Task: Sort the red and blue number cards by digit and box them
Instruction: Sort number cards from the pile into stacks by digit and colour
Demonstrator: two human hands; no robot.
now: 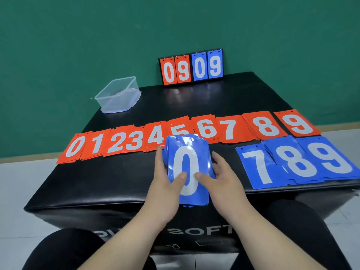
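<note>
Left hand (165,184) and right hand (220,180) clasp the blue stack (187,151) (a 0 on top) over the table (107,182), thumbs on its face, fingers apparently curled beneath. Its long axis points away; the blue 7 (255,170) lies rightward, nearer the right hand.

A black padded vinyl block (120,182) serves as the table, its top glossy and faintly creased. White lettering (200,230) on its front face at 6 o'clock reads "SOFT" (the letters before it are hidden). At 12 o'clock, on the block's far edge, a small black flip scoreboard (191,68) stands upright, showing 0 9 in red and 0 9 in blue. Behind rises a dark green wall (78,45). Pale tiled floor (21,191) shows at 9 and 3 o'clock, meeting the wall at a tan skirting strip (29,157).
</note>
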